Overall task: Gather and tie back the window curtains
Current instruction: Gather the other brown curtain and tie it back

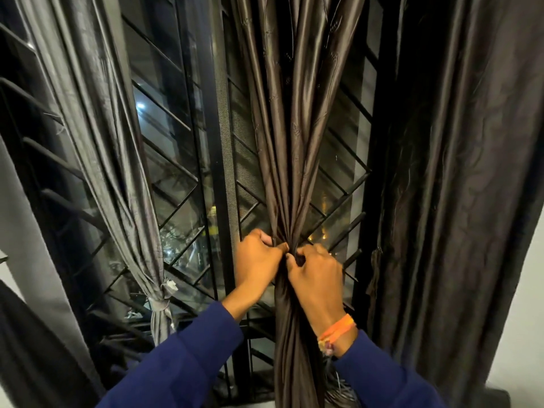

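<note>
A dark brown satin curtain hangs in the middle of the window, bunched into a narrow waist. My left hand grips the bunch from the left with curled fingers. My right hand, with an orange band on its wrist, grips it from the right at the same height. The two thumbs nearly meet on the gathered cloth. Whether a tie is between my fingers is hidden. Below my hands the curtain hangs down in a tight column.
A grey curtain at the left is bound low down by a grey knotted tie. A wide dark curtain hangs loose at the right. Behind them are the window's black diagonal grille and dark glass.
</note>
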